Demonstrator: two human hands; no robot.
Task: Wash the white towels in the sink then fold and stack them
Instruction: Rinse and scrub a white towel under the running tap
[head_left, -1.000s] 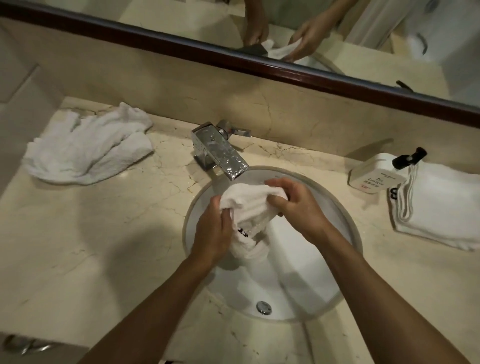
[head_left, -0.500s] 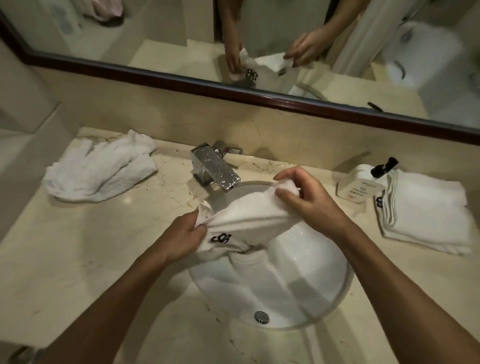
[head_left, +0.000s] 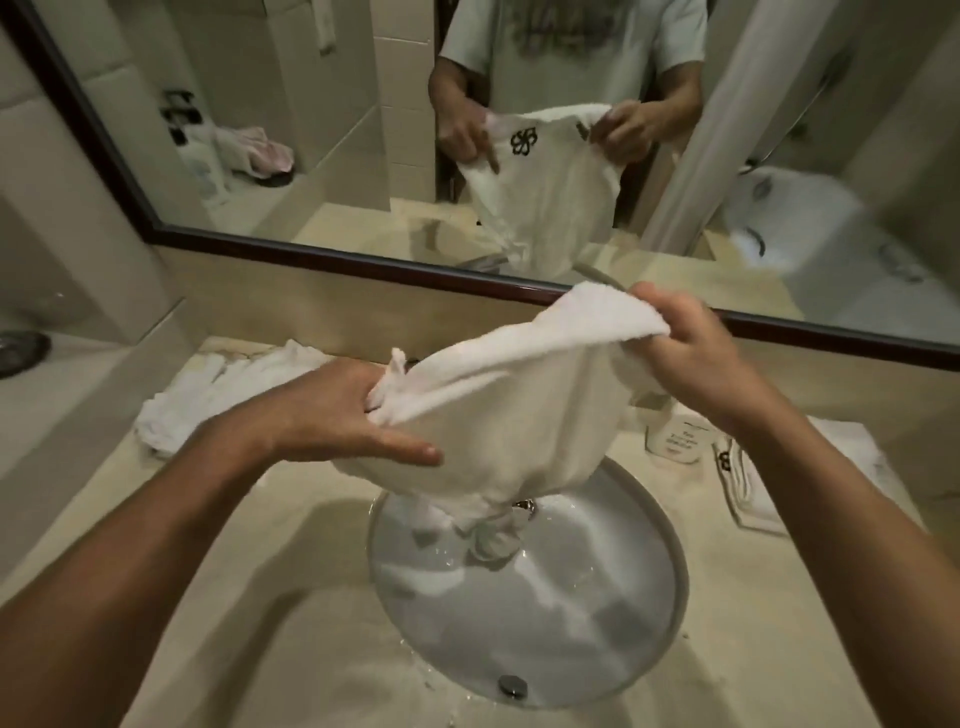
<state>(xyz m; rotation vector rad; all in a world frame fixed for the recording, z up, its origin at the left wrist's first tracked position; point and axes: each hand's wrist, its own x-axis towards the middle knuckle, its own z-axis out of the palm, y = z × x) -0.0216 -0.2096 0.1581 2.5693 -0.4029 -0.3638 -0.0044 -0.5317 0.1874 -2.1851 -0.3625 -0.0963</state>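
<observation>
Since half a second ago the towel (head_left: 524, 405) has risen from just above the sink (head_left: 670, 613) to well over it, and it is now spread wide between the hands rather than bunched; the view has also tipped up, so the mirror (head_left: 332, 156) fills the 12 o'clock half of the picture. The left hand (head_left: 337, 415) pinches one top corner at 9 o'clock of the towel, thumb and curled fingers clamped on the cloth with the forefinger stretched out along its face. The right hand (head_left: 691, 353) grips the other top corner at 2 o'clock, fingers curled over the edge. The towel hangs from these two points, and its twisted lower end dangles over the far side of the bowl; whether it touches the bowl cannot be told. The sink's bowl is wet, with the drain (head_left: 513, 685) at 6 o'clock and nothing else lying in it. On the counter (head_left: 291, 623) a crumpled towel (head_left: 208, 400) lies at 9 o'clock, partly behind the left forearm, and at 3 o'clock a folded stack (head_left: 753, 483) sits just beside a soap bottle (head_left: 675, 441). Bare counter lies at 7 o'clock of the sink, under the left forearm. The mirror's dark frame runs close behind the raised right hand.
</observation>
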